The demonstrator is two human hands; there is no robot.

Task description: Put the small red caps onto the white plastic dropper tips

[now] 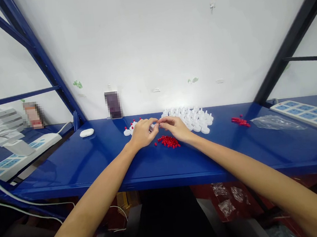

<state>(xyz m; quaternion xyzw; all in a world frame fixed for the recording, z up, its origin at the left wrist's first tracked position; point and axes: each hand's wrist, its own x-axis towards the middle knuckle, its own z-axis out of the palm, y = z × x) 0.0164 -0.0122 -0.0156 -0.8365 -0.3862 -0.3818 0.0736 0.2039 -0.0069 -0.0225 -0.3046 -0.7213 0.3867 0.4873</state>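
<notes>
My left hand (144, 132) is closed on a white spout cap, mostly hidden by the fingers with only a pale bit showing. Fingertips of my right hand (177, 127) are pinched together and meet the left fingertips; whatever they hold is too small to make out. Just below both hands lies a pile of small red tip caps (170, 141). Many white spout caps (200, 121), with round bases and narrow spouts, stand grouped behind and beside my right hand. To the left of my left hand, several white spout caps (127, 132) have red tips on them.
On the blue table (101, 166) lie a white earbud case (86, 132), more red caps (240, 121) and a clear plastic bag (276, 122). A phone (114, 105) leans on the wall. Power strips (311, 113) lie at the right and at the left, with cables.
</notes>
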